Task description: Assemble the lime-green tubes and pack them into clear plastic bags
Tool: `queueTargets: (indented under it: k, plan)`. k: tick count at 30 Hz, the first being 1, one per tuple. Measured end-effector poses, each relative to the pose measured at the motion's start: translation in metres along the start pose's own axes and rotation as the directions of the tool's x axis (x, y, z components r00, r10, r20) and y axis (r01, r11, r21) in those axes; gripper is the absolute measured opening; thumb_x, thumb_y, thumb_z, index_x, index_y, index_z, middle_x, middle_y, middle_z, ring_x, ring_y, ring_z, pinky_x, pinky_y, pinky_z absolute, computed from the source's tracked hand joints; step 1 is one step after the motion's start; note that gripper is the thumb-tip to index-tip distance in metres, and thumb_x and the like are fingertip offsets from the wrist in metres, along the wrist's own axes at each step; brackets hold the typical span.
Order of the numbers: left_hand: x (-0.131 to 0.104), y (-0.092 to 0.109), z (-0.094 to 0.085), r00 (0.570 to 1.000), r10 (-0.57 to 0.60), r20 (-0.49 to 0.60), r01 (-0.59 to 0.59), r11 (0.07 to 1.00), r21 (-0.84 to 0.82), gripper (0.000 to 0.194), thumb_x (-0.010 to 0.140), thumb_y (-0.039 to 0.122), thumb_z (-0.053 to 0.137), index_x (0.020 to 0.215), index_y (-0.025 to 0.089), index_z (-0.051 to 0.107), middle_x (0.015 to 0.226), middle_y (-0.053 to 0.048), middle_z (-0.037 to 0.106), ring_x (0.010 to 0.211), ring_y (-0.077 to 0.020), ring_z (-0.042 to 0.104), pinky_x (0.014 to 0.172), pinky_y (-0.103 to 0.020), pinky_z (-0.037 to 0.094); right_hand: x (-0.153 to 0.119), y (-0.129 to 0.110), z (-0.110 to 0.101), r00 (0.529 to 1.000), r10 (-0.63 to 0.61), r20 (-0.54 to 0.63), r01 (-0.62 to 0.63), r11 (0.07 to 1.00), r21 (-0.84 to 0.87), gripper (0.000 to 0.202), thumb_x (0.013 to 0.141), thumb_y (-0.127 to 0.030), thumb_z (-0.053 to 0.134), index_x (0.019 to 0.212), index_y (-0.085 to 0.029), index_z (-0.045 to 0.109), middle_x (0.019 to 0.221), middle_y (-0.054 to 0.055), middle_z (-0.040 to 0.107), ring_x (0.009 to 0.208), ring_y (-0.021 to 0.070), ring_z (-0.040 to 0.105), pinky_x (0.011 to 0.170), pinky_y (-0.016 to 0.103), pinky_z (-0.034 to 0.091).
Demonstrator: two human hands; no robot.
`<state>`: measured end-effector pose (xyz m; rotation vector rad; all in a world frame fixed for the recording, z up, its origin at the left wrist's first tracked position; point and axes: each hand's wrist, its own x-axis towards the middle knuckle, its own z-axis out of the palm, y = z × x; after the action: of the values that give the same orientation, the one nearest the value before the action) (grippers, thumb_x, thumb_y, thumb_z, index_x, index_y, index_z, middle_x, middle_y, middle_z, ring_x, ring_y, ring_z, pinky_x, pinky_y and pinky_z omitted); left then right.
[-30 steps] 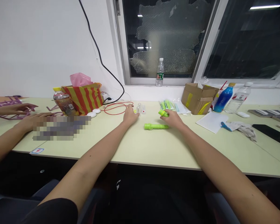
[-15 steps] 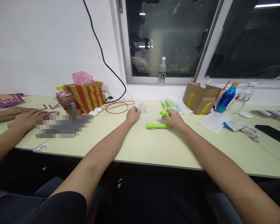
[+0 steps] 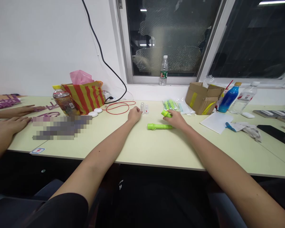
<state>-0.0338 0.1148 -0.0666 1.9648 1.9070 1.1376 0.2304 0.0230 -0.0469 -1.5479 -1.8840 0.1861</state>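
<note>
My right hand (image 3: 175, 118) is closed round a short green tube piece (image 3: 165, 113), whose end sticks out to the left. Just below it a longer green tube (image 3: 159, 126) lies flat on the pale table (image 3: 142, 148). My left hand (image 3: 135, 115) rests on the table with its fingers curled together; what they hold, if anything, is too small to make out. Right beside its fingertips stand two small clear containers, one plain (image 3: 142, 108) and one with a red spot (image 3: 146, 109). Green items in clear packets (image 3: 172, 105) lie behind my right hand.
Behind are a striped bag (image 3: 85, 96), a tea bottle (image 3: 66, 101), a red cord (image 3: 117, 108) and a cardboard box (image 3: 203, 98). Bottles, paper (image 3: 216, 122), a glove (image 3: 245, 129) and a phone lie right. Another person's hands (image 3: 14, 125) rest at the left among purple strips.
The other person's hands have moved apart, the nearer one to the left, showing more purple strips. The view has shifted slightly; my hands keep nearly the same pose.
</note>
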Motion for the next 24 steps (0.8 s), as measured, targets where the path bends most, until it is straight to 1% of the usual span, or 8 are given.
queueTargets:
  k: [6,10,12,14,16,20,22,24]
  plan:
    - [-0.003,0.002,-0.002,1.000,-0.009,0.001,0.009,1.000,-0.027,0.018,0.079,0.034,0.066,0.088,0.020,0.058,0.098,-0.005,0.068,0.090,-0.0182,0.060,0.079,-0.030,0.042,0.000,0.000,0.000,1.000,0.003,0.005,-0.003,1.000,-0.004,0.035,0.077,-0.042,0.065,0.105,-0.021,0.067,0.094,0.006,0.067,0.078,0.0201,0.055,0.067,0.028,0.037]
    - [-0.009,0.003,-0.013,0.998,-0.006,-0.057,0.003,0.998,-0.055,0.016,0.081,0.035,0.063,0.083,0.020,0.057,0.093,-0.006,0.068,0.086,-0.0193,0.060,0.076,-0.031,0.043,0.000,0.000,0.000,1.000,-0.005,0.005,0.005,1.000,0.002,0.036,0.076,-0.042,0.065,0.106,-0.021,0.067,0.096,0.006,0.067,0.080,0.0206,0.055,0.067,0.028,0.038]
    - [-0.015,0.009,-0.020,0.995,0.031,-0.098,-0.037,0.997,-0.061,0.013,0.086,0.032,0.057,0.081,0.020,0.057,0.087,-0.006,0.067,0.082,-0.0188,0.060,0.073,-0.031,0.044,-0.001,-0.001,0.000,1.000,-0.008,0.002,0.008,1.000,0.005,0.036,0.077,-0.042,0.065,0.106,-0.022,0.067,0.095,0.005,0.066,0.079,0.0202,0.055,0.067,0.028,0.038]
    - [-0.025,0.022,-0.024,0.981,0.149,-0.123,-0.159,0.984,-0.074,0.013,0.089,0.030,0.051,0.084,0.020,0.058,0.083,-0.005,0.066,0.080,-0.0181,0.060,0.073,-0.031,0.044,-0.003,-0.005,0.000,1.000,-0.018,0.000,0.018,1.000,0.006,0.034,0.077,-0.042,0.065,0.104,-0.022,0.066,0.092,0.004,0.066,0.077,0.0196,0.055,0.066,0.027,0.037]
    - [-0.039,0.040,-0.024,0.937,0.326,-0.125,-0.340,0.932,-0.122,0.016,0.091,0.029,0.047,0.092,0.019,0.059,0.086,-0.005,0.066,0.080,-0.0171,0.060,0.075,-0.030,0.045,-0.005,-0.009,0.000,0.999,-0.042,0.006,0.042,0.999,0.008,0.031,0.077,-0.042,0.064,0.100,-0.022,0.066,0.086,0.003,0.065,0.075,0.0190,0.054,0.066,0.027,0.037]
    - [-0.071,0.079,-0.013,0.764,0.646,-0.002,-0.633,0.748,-0.200,0.035,0.090,0.031,0.053,0.123,0.020,0.051,0.114,-0.009,0.061,0.091,-0.0180,0.060,0.079,-0.031,0.047,-0.008,-0.016,0.000,0.994,-0.104,0.032,0.103,0.994,0.047,0.029,0.081,-0.040,0.060,0.101,-0.021,0.066,0.082,0.003,0.066,0.074,0.0189,0.055,0.065,0.027,0.037]
    - [-0.082,0.090,-0.007,0.724,0.690,0.027,-0.669,0.711,-0.217,0.038,0.090,0.033,0.053,0.125,0.020,0.050,0.122,-0.011,0.056,0.101,-0.0206,0.058,0.080,-0.032,0.048,-0.008,-0.016,0.000,0.993,-0.115,0.022,0.113,0.992,0.056,0.032,0.082,-0.035,0.057,0.109,-0.020,0.065,0.085,0.004,0.067,0.074,0.0191,0.055,0.066,0.027,0.038]
    - [-0.086,0.094,-0.004,0.718,0.695,0.039,-0.670,0.705,-0.234,0.036,0.091,0.034,0.053,0.124,0.020,0.050,0.125,-0.012,0.053,0.106,-0.0218,0.056,0.081,-0.033,0.049,-0.008,-0.015,0.001,0.992,-0.123,0.009,0.122,0.991,0.047,0.035,0.081,-0.030,0.055,0.114,-0.019,0.063,0.087,0.005,0.067,0.075,0.0193,0.056,0.066,0.027,0.038]
